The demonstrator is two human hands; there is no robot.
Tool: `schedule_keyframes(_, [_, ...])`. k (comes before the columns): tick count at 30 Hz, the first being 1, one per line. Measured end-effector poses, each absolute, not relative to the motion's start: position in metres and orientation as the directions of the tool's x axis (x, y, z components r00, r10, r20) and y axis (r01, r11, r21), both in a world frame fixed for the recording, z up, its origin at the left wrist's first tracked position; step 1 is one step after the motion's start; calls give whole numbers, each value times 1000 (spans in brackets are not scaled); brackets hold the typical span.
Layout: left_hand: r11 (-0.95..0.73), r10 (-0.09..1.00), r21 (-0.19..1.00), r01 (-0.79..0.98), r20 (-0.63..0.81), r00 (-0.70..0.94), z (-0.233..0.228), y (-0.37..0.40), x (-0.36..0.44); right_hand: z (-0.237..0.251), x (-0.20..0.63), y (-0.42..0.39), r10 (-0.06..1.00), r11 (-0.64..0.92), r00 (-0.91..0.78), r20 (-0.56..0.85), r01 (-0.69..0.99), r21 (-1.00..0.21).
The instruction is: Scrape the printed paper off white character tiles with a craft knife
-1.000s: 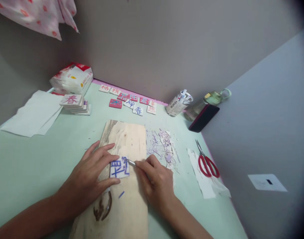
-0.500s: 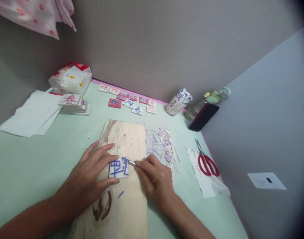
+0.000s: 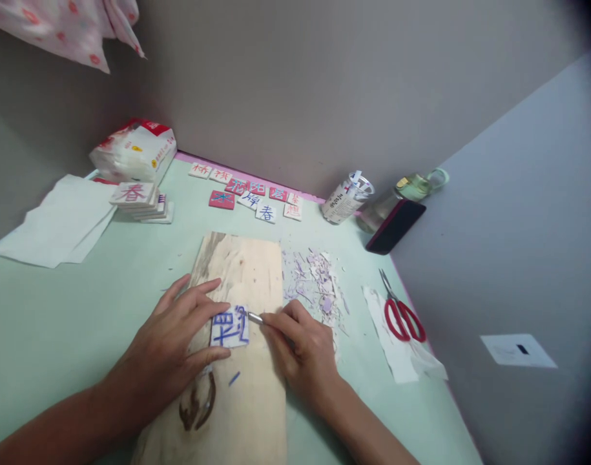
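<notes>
A small white square tile (image 3: 230,334) with a blue character lies on a wooden board (image 3: 251,271). My left hand (image 3: 181,329) grips its left side, index finger at the top edge and thumb at the bottom, other fingers spread on the wood. In a pen-like pinch, my right hand (image 3: 302,342) holds a slim silver craft knife (image 3: 255,318). The knife's tip meets the tile's upper right edge, near the blue strokes; whether it touches the surface is hard to tell. Below the tile, a thin blue sliver (image 3: 234,378) rests on the board.
Shavings (image 3: 321,284) are scattered right of the board. Red-handled scissors (image 3: 399,316) lie on paper. Behind stand character tiles (image 3: 266,213), a can (image 3: 343,200), a phone (image 3: 396,226) and a bottle (image 3: 373,213). A tile stack (image 3: 135,194) and tissue pack (image 3: 145,148) are at left.
The knife tip has shifted very slightly around the tile's upper right edge. Both hands keep their hold. The whole view has moved a little.
</notes>
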State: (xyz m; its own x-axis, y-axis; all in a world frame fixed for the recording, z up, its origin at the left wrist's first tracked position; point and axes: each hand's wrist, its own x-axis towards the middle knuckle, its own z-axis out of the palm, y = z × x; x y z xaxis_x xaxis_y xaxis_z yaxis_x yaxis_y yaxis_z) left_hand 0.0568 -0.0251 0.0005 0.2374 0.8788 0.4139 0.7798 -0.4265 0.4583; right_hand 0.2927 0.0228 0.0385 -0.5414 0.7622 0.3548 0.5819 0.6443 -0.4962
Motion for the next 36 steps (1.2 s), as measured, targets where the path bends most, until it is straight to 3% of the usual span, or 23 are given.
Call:
schedule_keyframes(10, [-422, 880, 442, 792, 409, 241, 1, -26, 56, 40, 292, 21, 746, 666, -532, 401, 618, -418])
schedule_keyframes(16, [-409, 889, 466, 785, 396, 228, 1, -25, 56, 41, 294, 22, 757, 653, -555, 346, 616, -440])
schedule_keyframes(26, [-413, 883, 481, 773, 418, 212, 0, -25, 56, 39, 292, 17, 766, 643, -526, 371, 647, -411])
schedule_keyframes(36, [-416, 882, 470, 779, 419, 218, 0, -24, 55, 36, 290, 13, 733, 663, -531, 425, 697, -273])
